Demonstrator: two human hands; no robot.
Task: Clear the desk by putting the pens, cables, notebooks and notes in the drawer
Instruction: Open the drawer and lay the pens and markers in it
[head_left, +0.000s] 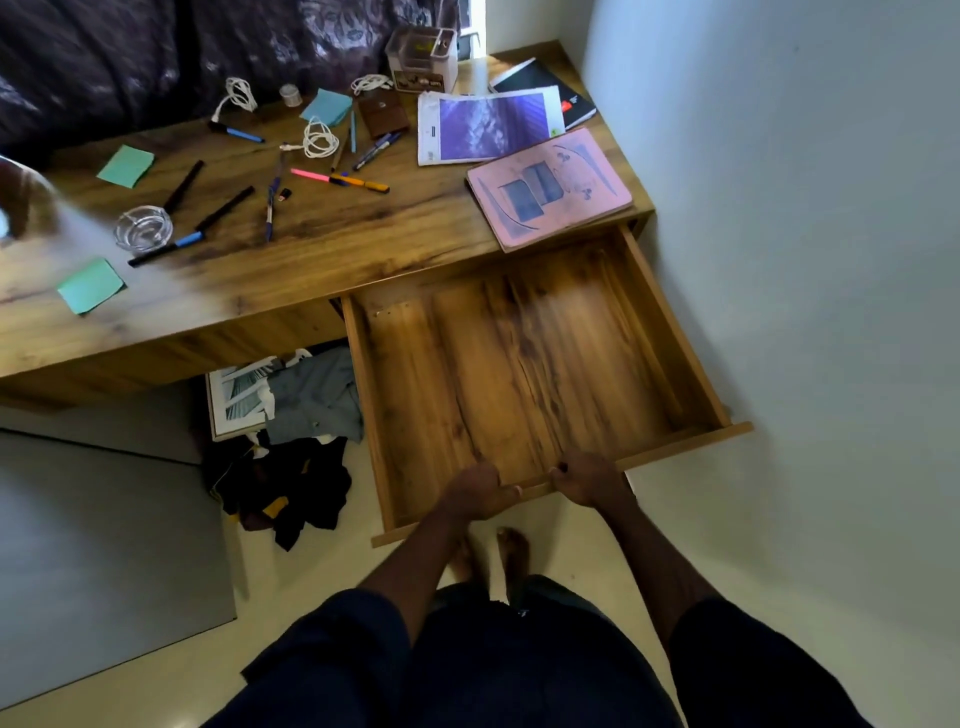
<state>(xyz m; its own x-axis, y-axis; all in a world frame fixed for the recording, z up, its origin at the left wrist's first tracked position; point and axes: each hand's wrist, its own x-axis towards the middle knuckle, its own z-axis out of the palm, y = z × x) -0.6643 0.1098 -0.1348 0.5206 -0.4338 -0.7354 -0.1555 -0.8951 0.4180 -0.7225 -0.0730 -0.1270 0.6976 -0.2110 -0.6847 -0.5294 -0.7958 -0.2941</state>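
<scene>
Drawer (519, 364) – pulled well out from under the right end of the desk (337, 244), occupying the centre-right of the frame, its wooden floor in view.

Left hand (480, 493) – on the drawer's front panel at lower centre. It grips the top edge, fingers curled over it and close together, thumb lying along the panel.

Right hand (587, 478) – just right of the left hand on the same panel, not touching it. Its fingers are hooked over the edge, pressed side by side.

Task items, all on the desktop:
- Pink notebook (550, 189) at the desk's near right edge, one corner overhanging the open drawer.
- Purple-covered notebook (488, 127) directly behind it, overlapping a black notebook (535, 78) in the upper right corner of the desk.
- Three white cable coils: one at upper left (239, 96), one mid-desk (319, 137), one near the clear organiser box (370, 83).
- Green notes, one at left (126, 165) and one at the near left edge (91, 286); a blue note (326, 106) further back.
- Pens scattered across the middle: two black markers (183, 186) (224, 208), a blue-capped marker (166, 248), a blue pen (271, 202), a pink-and-orange pair (337, 179), and a small cluster (376, 150) beside the brown wallet (383, 115).

Other: glass ashtray (143, 228) among the markers at left; clear organiser box (422, 60) at the back; a heap of clothes (301, 447) on the floor under the desk, left of the drawer.
</scene>
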